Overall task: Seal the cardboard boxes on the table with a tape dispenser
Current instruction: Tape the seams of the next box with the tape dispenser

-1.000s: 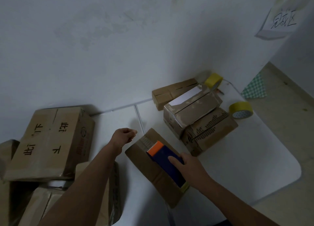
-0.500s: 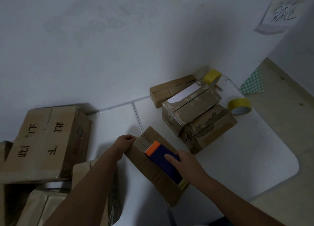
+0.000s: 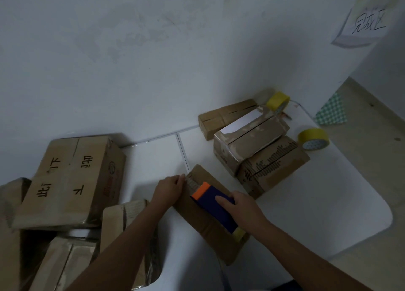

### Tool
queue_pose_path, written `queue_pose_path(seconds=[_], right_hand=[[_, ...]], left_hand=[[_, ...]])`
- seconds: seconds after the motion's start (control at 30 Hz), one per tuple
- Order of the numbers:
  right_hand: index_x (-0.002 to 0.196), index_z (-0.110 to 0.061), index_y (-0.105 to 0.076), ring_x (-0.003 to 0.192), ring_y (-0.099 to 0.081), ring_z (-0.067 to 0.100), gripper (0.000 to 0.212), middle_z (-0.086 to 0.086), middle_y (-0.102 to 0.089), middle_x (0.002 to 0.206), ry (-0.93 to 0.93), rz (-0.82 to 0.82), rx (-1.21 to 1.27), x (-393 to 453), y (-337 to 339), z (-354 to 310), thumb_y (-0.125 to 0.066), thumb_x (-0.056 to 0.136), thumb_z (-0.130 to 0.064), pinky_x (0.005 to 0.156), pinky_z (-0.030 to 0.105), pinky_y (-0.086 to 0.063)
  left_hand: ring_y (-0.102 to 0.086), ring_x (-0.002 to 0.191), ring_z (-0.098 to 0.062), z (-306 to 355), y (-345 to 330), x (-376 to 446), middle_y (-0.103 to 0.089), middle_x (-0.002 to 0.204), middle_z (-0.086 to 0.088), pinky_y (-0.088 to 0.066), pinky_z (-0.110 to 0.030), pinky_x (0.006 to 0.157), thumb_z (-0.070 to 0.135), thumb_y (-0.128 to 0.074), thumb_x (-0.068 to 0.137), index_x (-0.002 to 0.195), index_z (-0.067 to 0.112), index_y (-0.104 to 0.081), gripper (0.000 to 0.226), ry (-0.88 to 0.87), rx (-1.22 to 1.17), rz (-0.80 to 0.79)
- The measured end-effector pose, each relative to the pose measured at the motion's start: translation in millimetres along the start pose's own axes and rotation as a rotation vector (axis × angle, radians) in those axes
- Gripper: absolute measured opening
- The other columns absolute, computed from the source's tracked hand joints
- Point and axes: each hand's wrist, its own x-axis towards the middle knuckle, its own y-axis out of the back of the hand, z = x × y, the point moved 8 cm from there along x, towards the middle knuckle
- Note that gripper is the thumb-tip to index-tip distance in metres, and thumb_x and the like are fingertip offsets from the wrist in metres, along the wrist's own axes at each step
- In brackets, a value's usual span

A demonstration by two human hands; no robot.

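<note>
Pressure matters now — your right hand (image 3: 243,207) grips the tape dispenser (image 3: 213,205), left hand (image 3: 169,189) pinches the box (image 3: 206,231) end — pull straight.

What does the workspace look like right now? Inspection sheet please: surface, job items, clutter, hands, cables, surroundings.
Surface: white table, seam line running across it, rounded right corner.
Job's things: flat cardboard box near the front edge with the blue and orange tape dispenser lying on it; three small boxes grouped at the back right.
Clutter: two yellow tape rolls; larger printed boxes stacked at left.
Hands: left hand grips the box's far end; right hand holds the dispenser, index finger laid along its top.
Cables: nothing seen.
Surroundings: white wall, handwritten paper sign upper right, floor at right.
</note>
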Motion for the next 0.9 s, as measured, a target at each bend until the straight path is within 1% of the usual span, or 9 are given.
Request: queue_pose_path(seconds=[0.1,0.17,0.27,0.37,0.47,0.6,0.67,0.77,0.9], right_hand=[[0.087,-0.011,-0.053,0.067,-0.055,0.011,0.046,0.002,-0.058,0.083,-0.016,-0.018,-0.030,2,-2,0,-0.050,0.092,-0.057,0.053,0.020,-0.038],[0.084,-0.015,-0.051,0.065,-0.053,0.009,0.044,0.000,-0.056,0.081,-0.024,-0.025,-0.044,3,-3,1,-0.049,0.092,-0.058,0.052,0.019,-0.037],[0.081,-0.016,-0.050,0.064,-0.052,0.009,0.043,-0.001,-0.054,0.078,-0.021,-0.047,-0.054,5,-3,1,-0.049,0.092,-0.058,0.051,0.019,-0.036],[0.084,-0.010,-0.054,0.061,-0.052,0.010,0.048,0.001,-0.055,0.076,-0.021,-0.070,-0.037,8,-3,-2,-0.050,0.092,-0.057,0.051,0.020,-0.037],[0.084,-0.008,-0.055,0.058,-0.050,0.012,0.049,0.003,-0.054,0.074,-0.023,-0.096,-0.073,9,-4,-4,-0.049,0.093,-0.057,0.051,0.022,-0.035],[0.089,-0.005,-0.059,0.063,-0.052,0.015,0.053,0.006,-0.056,0.078,-0.024,-0.145,-0.093,6,-3,-2,-0.048,0.093,-0.057,0.054,0.024,-0.037],[0.093,-0.003,-0.059,0.068,-0.054,0.017,0.055,0.007,-0.058,0.081,-0.022,-0.161,-0.097,1,-3,-1,-0.047,0.093,-0.057,0.057,0.025,-0.039],[0.096,-0.002,-0.057,0.074,-0.054,0.019,0.055,0.011,-0.059,0.088,-0.011,-0.163,-0.078,-7,-3,2,-0.046,0.094,-0.056,0.061,0.027,-0.039],[0.093,-0.001,-0.057,0.076,-0.056,0.022,0.055,0.015,-0.061,0.090,-0.026,-0.185,-0.076,-28,7,26,-0.047,0.094,-0.055,0.063,0.027,-0.038]], left_hand=[[-0.057,0.120,-0.032,-6,-14,-5,-0.062,0.128,-0.019,-0.041,-0.034,0.099,0.045,-0.024,0.107,0.133,0.012,-0.059,0.055,0.045,0.054,-0.148],[-0.050,0.130,-0.030,-14,-15,-7,-0.055,0.140,-0.017,-0.036,-0.032,0.104,0.045,-0.022,0.107,0.141,0.015,-0.051,0.054,0.064,0.032,-0.196],[-0.042,0.139,-0.023,-31,-7,-19,-0.046,0.151,-0.007,-0.030,-0.029,0.108,0.037,-0.033,0.107,0.143,0.018,-0.050,0.044,0.082,-0.142,-0.019],[-0.040,0.140,-0.023,-40,-18,-37,-0.045,0.151,-0.007,-0.029,-0.037,0.118,0.023,-0.044,0.105,0.142,0.019,-0.052,0.038,0.082,-0.395,0.100],[-0.040,0.139,-0.027,-39,-30,-43,-0.040,0.153,-0.008,-0.036,-0.052,0.113,0.011,-0.043,0.104,0.141,0.017,-0.051,0.038,0.117,-0.603,0.140],[-0.029,0.144,-0.029,-38,-37,-48,-0.017,0.163,0.000,-0.040,-0.059,0.108,0.016,-0.038,0.107,0.146,0.026,-0.047,0.041,0.163,-0.652,0.156],[-0.038,0.138,-0.032,-38,-38,-50,-0.028,0.158,-0.007,-0.043,-0.059,0.104,0.017,-0.035,0.107,0.147,0.028,-0.045,0.043,0.148,-0.567,0.170],[-0.056,0.117,-0.031,-32,-36,-46,-0.052,0.138,-0.013,-0.051,-0.055,0.095,0.014,-0.035,0.106,0.147,0.026,-0.045,0.044,0.153,-0.450,0.192],[-0.059,0.108,-0.032,-29,-35,-46,-0.057,0.128,-0.014,-0.054,-0.056,0.090,0.018,-0.036,0.106,0.146,0.028,-0.045,0.043,0.165,-0.442,0.198]])
